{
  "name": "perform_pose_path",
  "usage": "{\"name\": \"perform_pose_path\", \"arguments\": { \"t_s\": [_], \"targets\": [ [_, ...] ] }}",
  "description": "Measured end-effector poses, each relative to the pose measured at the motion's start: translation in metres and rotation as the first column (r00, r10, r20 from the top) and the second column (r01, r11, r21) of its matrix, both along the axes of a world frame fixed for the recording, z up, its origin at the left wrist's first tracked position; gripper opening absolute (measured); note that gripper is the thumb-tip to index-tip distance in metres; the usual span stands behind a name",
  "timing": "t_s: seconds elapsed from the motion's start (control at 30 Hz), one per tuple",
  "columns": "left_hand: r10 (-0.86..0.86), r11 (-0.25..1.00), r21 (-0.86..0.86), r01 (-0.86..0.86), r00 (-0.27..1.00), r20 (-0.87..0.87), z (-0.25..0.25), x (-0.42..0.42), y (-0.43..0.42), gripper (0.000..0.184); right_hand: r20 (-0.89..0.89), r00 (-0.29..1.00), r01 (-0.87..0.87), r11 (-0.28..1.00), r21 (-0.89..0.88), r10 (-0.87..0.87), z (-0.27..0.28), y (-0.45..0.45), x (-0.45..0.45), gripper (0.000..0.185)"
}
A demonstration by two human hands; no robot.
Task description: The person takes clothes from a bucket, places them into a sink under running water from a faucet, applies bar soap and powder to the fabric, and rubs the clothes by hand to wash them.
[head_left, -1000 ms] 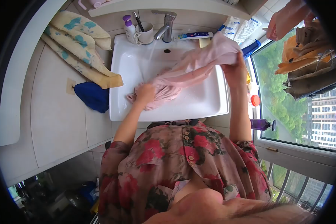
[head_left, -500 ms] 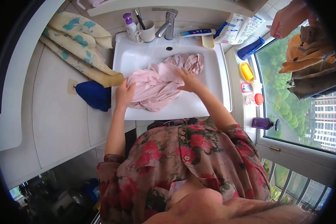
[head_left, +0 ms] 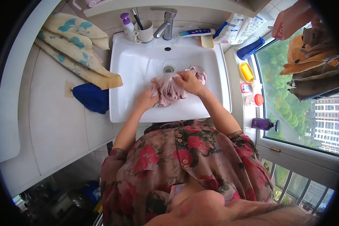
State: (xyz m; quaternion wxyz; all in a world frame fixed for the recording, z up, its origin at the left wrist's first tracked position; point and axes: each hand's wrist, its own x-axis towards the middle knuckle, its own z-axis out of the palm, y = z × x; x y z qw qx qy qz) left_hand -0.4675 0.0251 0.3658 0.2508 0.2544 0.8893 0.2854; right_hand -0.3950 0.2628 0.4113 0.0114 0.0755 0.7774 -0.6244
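A pink cloth (head_left: 168, 90) lies bunched up in the white sink (head_left: 130, 60), a little right of its middle. My left hand (head_left: 146, 100) grips the left edge of the bundle, its fingertips partly hidden by the fabric. From the right, my right hand (head_left: 190, 83) is closed on the top of the cloth, thumb and fingers pressed together. A twisted end of the same cloth sticks out beyond my right hand. The metal drain shows just above the bundle.
A faucet (head_left: 165, 25), a cup (head_left: 145, 33), a pump bottle (head_left: 128, 27) and a toothpaste tube (head_left: 195, 32) line the back. A patterned towel (head_left: 77, 45) and blue cloth (head_left: 90, 98) hang at left. Yellow soap (head_left: 246, 72) and bottles stand along the right sill.
The cloth was stretched up to the right, then spread in the sink; now it is gathered into a smaller bundle. My left hand has moved right, and my right hand has closed on the cloth.
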Motion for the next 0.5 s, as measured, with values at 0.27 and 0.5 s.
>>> {"name": "perform_pose_path", "arguments": {
  "t_s": [0.27,0.5],
  "targets": [
    [0.535,0.457,0.282,-0.844,0.514,0.671,0.025,-0.020,-0.008,0.057,-0.299,0.949,0.189,0.942,0.278,-0.102,0.048,0.042,-0.051,0.040],
    [0.108,0.989,-0.051,-0.140,0.907,-0.407,0.063,-0.016,-0.075,0.086,0.028,0.986,-0.135,0.705,0.696,0.162,-0.072,0.050,-0.031,0.079]
  ]
}}
